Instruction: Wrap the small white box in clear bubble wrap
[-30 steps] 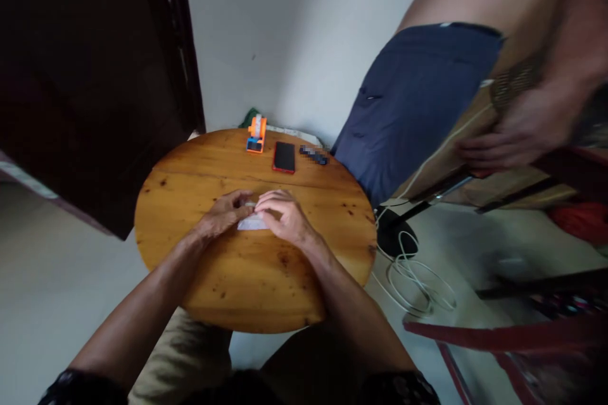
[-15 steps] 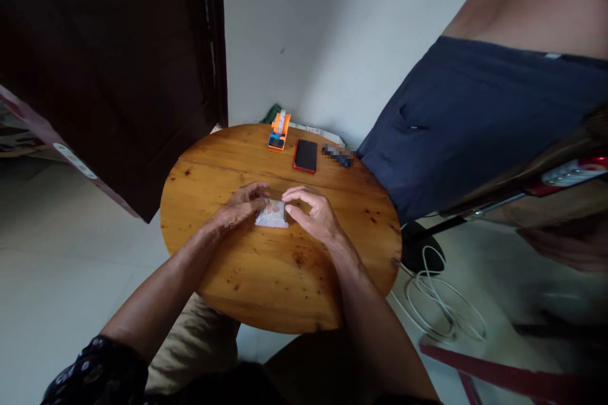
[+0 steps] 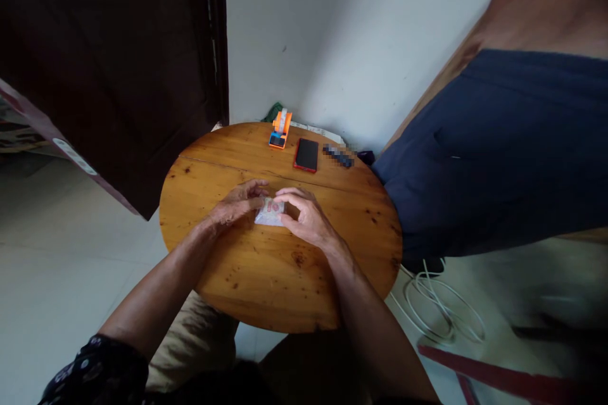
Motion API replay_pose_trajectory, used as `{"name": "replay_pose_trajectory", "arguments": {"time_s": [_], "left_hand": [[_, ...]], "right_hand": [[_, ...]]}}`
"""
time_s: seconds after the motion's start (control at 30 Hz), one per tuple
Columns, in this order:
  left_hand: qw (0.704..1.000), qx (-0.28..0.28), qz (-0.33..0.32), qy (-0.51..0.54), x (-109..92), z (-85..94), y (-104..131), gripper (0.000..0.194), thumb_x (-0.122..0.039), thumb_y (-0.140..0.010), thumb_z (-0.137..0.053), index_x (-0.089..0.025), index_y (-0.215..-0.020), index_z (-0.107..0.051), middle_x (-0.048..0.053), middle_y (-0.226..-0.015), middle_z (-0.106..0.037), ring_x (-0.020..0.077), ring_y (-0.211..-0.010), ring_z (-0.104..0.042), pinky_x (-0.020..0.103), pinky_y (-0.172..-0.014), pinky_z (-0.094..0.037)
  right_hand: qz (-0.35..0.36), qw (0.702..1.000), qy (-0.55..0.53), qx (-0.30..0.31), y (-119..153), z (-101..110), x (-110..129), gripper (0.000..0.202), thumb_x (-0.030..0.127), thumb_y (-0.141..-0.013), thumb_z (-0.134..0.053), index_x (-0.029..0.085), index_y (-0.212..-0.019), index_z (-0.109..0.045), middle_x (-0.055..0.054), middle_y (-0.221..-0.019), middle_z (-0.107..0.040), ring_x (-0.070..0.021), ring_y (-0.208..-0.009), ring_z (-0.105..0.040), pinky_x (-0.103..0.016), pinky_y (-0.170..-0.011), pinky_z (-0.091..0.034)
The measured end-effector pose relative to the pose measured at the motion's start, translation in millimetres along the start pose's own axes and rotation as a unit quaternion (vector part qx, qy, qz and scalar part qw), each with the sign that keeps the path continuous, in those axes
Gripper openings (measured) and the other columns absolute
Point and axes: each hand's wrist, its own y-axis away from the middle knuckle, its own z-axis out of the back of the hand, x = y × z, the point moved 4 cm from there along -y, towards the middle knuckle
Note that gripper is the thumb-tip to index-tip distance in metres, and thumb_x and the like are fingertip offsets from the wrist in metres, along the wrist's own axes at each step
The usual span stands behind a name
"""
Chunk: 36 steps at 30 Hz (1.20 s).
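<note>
A small whitish packet with red print (image 3: pixel 270 212) lies flat on the round wooden table (image 3: pixel 266 278). At its left edge is my left hand (image 3: pixel 240 204), with the fingers apart and curved over the table. My right hand (image 3: pixel 306 215) is at the packet's right side, thumb and fingers spread like a C, fingertips at the packet's upper right corner. Neither hand is closed round the packet.
Toward the wall stand an orange and blue tape dispenser (image 3: pixel 280 130), a phone in a red case (image 3: pixel 306 155) and a blurred dark object (image 3: pixel 338 155). A person in dark blue trousers (image 3: pixel 494 158) is at the right. White cable (image 3: pixel 432 304) coils on the floor.
My right hand has moved left, over the packet's right edge. My left hand has shifted slightly left. The person at the right has moved farther right, and the trousers now hide more of the floor.
</note>
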Motion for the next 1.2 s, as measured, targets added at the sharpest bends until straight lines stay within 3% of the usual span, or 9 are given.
{"name": "replay_pose_trajectory", "arguments": {"time_s": [0.2, 0.57, 0.8, 0.97, 1.2], "left_hand": [[1.0, 0.014, -0.01, -0.019, 3, -1.5, 0, 0.063, -0.034, -0.07, -0.073, -0.016, -0.128, -0.056, 0.011, -0.115, -0.067, 0.0216, -0.096, -0.064, 0.036, -0.086, -0.048], [0.998, -0.006, -0.003, -0.069, 4, -3.0, -1, 0.063, -0.036, -0.071, -0.075, -0.016, -0.128, -0.059, 0.009, -0.108, -0.07, 0.0241, -0.097, -0.065, 0.036, -0.085, -0.049], [0.998, -0.013, 0.025, -0.053, 1, -6.3, 3, 0.061, -0.042, -0.063, -0.078, -0.016, -0.117, -0.066, 0.009, -0.113, -0.07, 0.0253, -0.099, -0.064, 0.037, -0.088, -0.049], [0.995, -0.007, 0.04, -0.092, -9, -6.5, 9, 0.06, -0.053, -0.062, -0.079, -0.017, -0.109, -0.071, 0.008, -0.106, -0.073, 0.0263, -0.093, -0.065, 0.036, -0.085, -0.049], [0.995, -0.001, 0.045, -0.094, -6, -4.5, 8, 0.052, -0.053, -0.061, -0.081, -0.019, -0.099, -0.074, 0.005, -0.094, -0.074, 0.0231, -0.084, -0.065, 0.031, -0.075, -0.05]], "right_hand": [[0.004, 0.999, 0.008, -0.038, 0, -2, 0, 0.012, 0.016, -0.082, -0.063, 0.024, -0.087, -0.071, -0.005, -0.107, -0.073, -0.0212, -0.1, -0.067, -0.04, -0.093, -0.049], [0.01, 0.994, 0.013, -0.108, -2, 0, 3, 0.017, 0.015, -0.088, -0.057, 0.024, -0.083, -0.07, -0.004, -0.097, -0.075, -0.021, -0.096, -0.067, -0.038, -0.089, -0.049], [0.027, 0.995, 0.07, -0.071, -1, -5, 10, 0.02, 0.02, -0.092, -0.058, 0.024, -0.078, -0.071, -0.002, -0.09, -0.075, -0.0189, -0.092, -0.064, -0.037, -0.088, -0.043], [0.005, 0.989, 0.15, -0.011, -1, -15, 12, 0.019, 0.02, -0.093, -0.057, 0.023, -0.082, -0.071, -0.001, -0.099, -0.076, -0.0176, -0.099, -0.06, -0.037, -0.092, -0.037], [0.029, 0.981, 0.189, -0.018, 0, -17, 17, 0.022, 0.021, -0.096, -0.053, 0.022, -0.082, -0.07, 0.001, -0.098, -0.076, -0.0179, -0.098, -0.059, -0.037, -0.091, -0.032]]}}
